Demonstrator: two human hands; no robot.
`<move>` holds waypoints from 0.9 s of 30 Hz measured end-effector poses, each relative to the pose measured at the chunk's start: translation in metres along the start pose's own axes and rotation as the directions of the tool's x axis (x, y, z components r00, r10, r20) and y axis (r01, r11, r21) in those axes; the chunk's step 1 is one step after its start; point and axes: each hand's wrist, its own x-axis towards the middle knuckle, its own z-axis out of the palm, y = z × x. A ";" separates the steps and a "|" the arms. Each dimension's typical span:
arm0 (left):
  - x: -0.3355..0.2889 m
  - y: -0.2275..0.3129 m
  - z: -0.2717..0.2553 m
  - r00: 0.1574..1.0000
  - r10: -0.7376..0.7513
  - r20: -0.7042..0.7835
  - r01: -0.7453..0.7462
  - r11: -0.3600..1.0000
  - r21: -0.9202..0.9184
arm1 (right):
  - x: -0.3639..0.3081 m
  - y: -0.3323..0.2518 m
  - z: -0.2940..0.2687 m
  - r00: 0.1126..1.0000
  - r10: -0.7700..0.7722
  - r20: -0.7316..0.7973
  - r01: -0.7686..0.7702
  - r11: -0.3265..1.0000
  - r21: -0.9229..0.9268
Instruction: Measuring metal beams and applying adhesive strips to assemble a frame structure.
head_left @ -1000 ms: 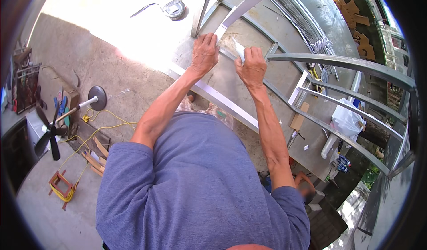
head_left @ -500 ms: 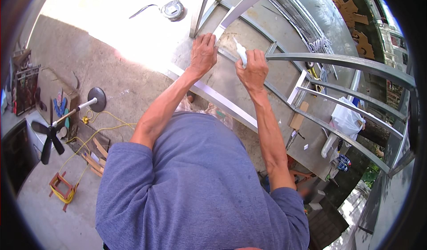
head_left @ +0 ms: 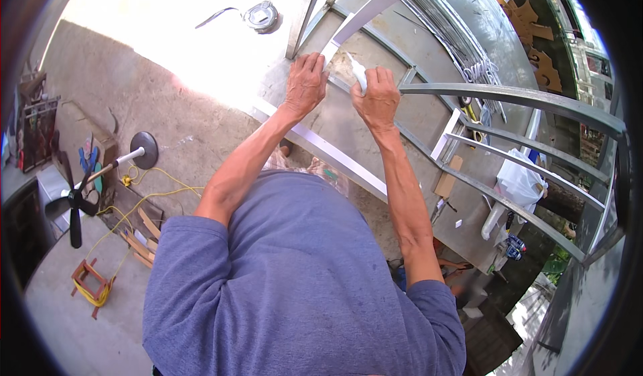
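A small white squeeze bottle (head_left: 360, 76) with a narrow pointed nozzle is wrapped in the fingers of my right hand (head_left: 377, 100). Its tip points up and to the left, toward the white strip (head_left: 367, 13) that slants down from the upper right. Around the lower end of that strip my left hand (head_left: 306, 85) is closed, fingers curled over it. Just below both hands a white bar (head_left: 338, 158) crosses diagonally in front of my body. The grey metal frame (head_left: 522, 93) stretches from beside my right hand to the far right.
A tape measure (head_left: 260, 17) lies on the sunlit surface at the top. Behind the frame sits a bundle of metal rods (head_left: 447, 34). At right hangs a white plastic bag (head_left: 521, 178). On the left stand a black-bladed fan (head_left: 74, 200) and a yellow cord (head_left: 161, 193) on the floor.
My right hand with the squeeze bottle has shifted slightly left, closer to the white strip, and the nozzle has moved with it. The left hand stays on the strip. The fan blades have turned.
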 end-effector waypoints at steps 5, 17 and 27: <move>0.000 0.000 0.001 1.000 -0.007 0.006 0.007 1.000 0.005 | -0.001 0.000 -0.001 1.000 -0.006 0.007 0.006 1.000 -0.013; 0.001 0.003 0.001 1.000 0.006 0.018 -0.006 1.000 0.029 | -0.005 0.002 -0.004 1.000 0.017 0.000 -0.017 0.999 -0.029; 0.008 0.004 0.006 0.997 0.023 0.073 -0.034 0.988 0.150 | -0.055 0.000 -0.022 0.955 0.279 -0.099 -0.258 0.948 0.185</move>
